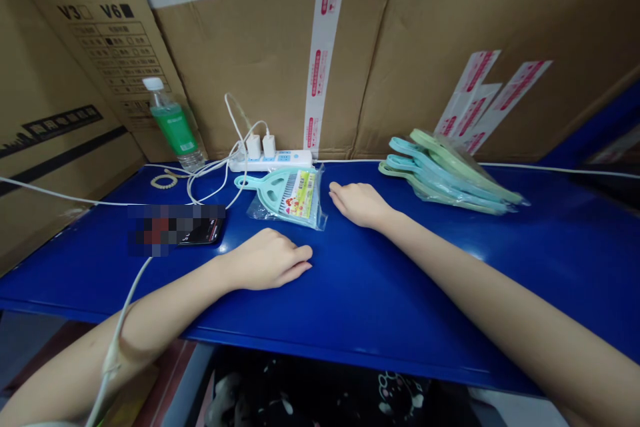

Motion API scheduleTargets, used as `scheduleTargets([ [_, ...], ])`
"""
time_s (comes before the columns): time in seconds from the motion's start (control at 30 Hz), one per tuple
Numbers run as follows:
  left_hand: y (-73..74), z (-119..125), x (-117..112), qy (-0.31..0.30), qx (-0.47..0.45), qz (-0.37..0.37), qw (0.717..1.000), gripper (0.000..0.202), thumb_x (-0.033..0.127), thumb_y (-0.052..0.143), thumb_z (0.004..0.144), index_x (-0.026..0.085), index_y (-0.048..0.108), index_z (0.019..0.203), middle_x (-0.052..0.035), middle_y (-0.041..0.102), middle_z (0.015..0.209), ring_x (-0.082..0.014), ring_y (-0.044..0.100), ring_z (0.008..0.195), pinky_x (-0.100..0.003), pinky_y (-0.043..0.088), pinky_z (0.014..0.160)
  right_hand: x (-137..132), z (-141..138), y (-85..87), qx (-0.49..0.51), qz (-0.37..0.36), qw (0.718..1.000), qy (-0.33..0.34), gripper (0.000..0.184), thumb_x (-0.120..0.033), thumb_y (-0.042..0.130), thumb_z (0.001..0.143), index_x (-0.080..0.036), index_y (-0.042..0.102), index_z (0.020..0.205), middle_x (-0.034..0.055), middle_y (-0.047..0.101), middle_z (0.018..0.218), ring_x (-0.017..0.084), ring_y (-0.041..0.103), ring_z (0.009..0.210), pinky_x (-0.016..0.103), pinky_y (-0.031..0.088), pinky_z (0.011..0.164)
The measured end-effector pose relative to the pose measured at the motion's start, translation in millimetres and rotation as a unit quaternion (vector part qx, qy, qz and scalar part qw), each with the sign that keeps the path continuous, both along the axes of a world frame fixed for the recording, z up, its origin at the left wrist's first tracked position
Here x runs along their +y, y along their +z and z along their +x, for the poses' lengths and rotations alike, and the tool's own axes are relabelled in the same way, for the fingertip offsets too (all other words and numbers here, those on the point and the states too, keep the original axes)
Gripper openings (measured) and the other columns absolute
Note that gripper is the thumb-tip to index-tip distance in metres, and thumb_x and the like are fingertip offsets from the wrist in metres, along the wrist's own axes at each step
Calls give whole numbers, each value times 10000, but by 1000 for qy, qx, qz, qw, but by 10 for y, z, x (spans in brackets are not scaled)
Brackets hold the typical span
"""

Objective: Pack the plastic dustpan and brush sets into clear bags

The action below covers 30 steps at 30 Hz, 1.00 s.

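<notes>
My left hand (pixel 270 259) rests on the blue table in a loose fist, with no object showing in it. Farther forward and to the right, my right hand (pixel 361 203) lies on the table with its fingers curled in, also with nothing visible in it. Just left of the right hand, and beyond the left one, is a small mint-green dustpan and brush set (pixel 274 192) in a clear bag with a printed label. Neither hand touches it. A pile of several bagged dustpan sets (pixel 445 173), light green and pale blue, lies beyond my right forearm.
A white power strip (pixel 295 159) with two plugged-in chargers stands at the back, cables trailing left. A green-labelled bottle (pixel 176 127), a beaded ring (pixel 164 181) and a partly blurred phone (pixel 205 232) are on the left. Cardboard (pixel 240 67) walls the rear. A cable crosses my left forearm.
</notes>
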<state>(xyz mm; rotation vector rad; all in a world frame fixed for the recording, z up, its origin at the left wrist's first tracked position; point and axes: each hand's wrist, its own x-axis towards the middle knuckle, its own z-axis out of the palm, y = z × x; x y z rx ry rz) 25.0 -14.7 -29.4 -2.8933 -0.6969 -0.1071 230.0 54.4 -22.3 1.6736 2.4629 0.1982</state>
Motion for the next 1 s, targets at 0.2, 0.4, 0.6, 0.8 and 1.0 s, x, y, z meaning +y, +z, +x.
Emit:
scheduleTargets([
  [0.2, -6, -6, 3, 1, 6, 3, 1000, 248, 267, 404, 957, 191, 484, 735, 37, 521, 516, -137, 516, 464, -269, 294, 473, 6, -1, -4, 0, -2, 1000, -1, 386, -266, 207, 974, -141, 508, 1181, 182, 701, 982, 297, 665, 930, 338, 404, 683],
  [0.4, -5, -5, -1, -2, 8, -2, 1000, 233, 262, 420, 951, 189, 489, 741, 34, 529, 525, -139, 513, 465, -268, 292, 475, -7, -5, 8, 1, -1, 1000, 0, 385, -263, 209, 977, -136, 510, 1180, 184, 701, 984, 303, 662, 942, 343, 407, 692],
  [0.6, -7, -1, 0, 0, 7, -1, 1000, 237, 266, 424, 951, 189, 488, 737, 34, 525, 524, -143, 513, 468, -272, 293, 472, -7, -5, 10, 3, -1, 1000, 1, 384, -262, 207, 978, -135, 513, 1172, 182, 701, 982, 300, 664, 935, 342, 405, 689],
  [0.8, -8, 1, -2, 0, 8, 7, 1000, 234, 265, 427, 951, 191, 482, 736, 39, 522, 523, -139, 513, 469, -268, 290, 472, -4, -3, 4, 2, -2, 1000, -2, 377, -262, 212, 979, -136, 511, 1173, 178, 701, 985, 297, 663, 941, 334, 400, 685],
  [1.0, -12, -4, -8, 0, 7, 7, 1000, 231, 264, 438, 947, 191, 481, 731, 40, 521, 517, -137, 509, 462, -266, 291, 474, -5, -4, 7, 1, -2, 1000, 1, 382, -263, 207, 979, -132, 510, 1172, 182, 700, 980, 303, 662, 939, 333, 391, 672],
])
